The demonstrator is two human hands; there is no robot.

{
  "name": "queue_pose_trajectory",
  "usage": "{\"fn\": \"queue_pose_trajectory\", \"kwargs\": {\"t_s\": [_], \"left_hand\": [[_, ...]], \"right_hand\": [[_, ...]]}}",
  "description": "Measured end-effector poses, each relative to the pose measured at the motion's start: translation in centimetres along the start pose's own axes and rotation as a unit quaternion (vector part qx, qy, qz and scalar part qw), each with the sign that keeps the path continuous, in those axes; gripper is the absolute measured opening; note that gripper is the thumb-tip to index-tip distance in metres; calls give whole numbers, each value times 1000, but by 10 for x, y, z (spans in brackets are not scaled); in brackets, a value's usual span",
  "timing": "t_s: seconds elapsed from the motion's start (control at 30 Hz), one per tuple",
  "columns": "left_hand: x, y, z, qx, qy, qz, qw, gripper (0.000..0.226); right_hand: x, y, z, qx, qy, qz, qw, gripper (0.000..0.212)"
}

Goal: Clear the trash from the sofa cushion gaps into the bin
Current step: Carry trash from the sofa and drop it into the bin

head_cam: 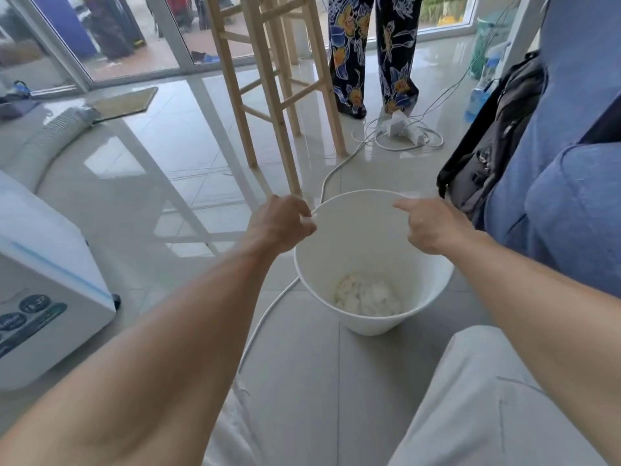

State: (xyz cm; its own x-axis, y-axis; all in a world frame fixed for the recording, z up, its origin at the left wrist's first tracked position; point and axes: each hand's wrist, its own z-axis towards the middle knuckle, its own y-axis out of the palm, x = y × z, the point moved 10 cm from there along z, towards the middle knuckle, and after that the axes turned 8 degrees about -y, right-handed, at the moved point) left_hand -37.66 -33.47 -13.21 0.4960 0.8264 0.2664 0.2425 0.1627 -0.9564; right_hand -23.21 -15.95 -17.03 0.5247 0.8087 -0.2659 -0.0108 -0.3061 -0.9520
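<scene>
— Where was the bin (416,284) when you looked?

— On the floor (208,210) beside the blue sofa (571,203), crumpled white trash (369,295) already at its bottom. My left hand (280,223) had its fingers (304,218) closed on the near-left rim. The right hand (433,225) hovered over the opposite rim, forefinger out, other fingers curled, holding nothing I could see.

— How would you handle it?

— I judged it best to grip both sides of the rim, keep the bin level, and steer it clear of the white cable (268,311) alongside.
</scene>
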Motion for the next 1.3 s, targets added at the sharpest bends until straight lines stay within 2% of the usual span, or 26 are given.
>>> {"fn": "queue_pose_trajectory", "kwargs": {"t_s": [0.2,0.4,0.6,0.7,0.8,0.87,0.97,1.13,1.3], "left_hand": [[8,20,12,-13,-1,-34,999,25],[28,64,21,-21,26,-28,999,39],[36,116,36,-7,21,3,1000,35],[43,163,39,-97,31,56,993,43],[46,224,28,-263,59,203,941,51],[38,236,22,-305,49,243,919,58],[40,227,20,-299,54,229,925,57],[45,174,33,-234,60,205,948,68],[50,109,35,-168,53,179,968,55]], "right_hand": [[28,20,-12,-9,25,-15,1000,53],[39,57,-17,-18,10,1,1000,63],[37,67,-19,24,-13,4,1000,66],[39,71,-17,32,-14,7,999,65],[42,72,-18,37,-12,4,999,64],[42,70,-18,31,-10,5,999,63],[42,70,-20,15,-3,6,1000,61],[39,56,-20,-25,3,1,1000,60],[36,31,-20,-53,14,1,998,59]]}}
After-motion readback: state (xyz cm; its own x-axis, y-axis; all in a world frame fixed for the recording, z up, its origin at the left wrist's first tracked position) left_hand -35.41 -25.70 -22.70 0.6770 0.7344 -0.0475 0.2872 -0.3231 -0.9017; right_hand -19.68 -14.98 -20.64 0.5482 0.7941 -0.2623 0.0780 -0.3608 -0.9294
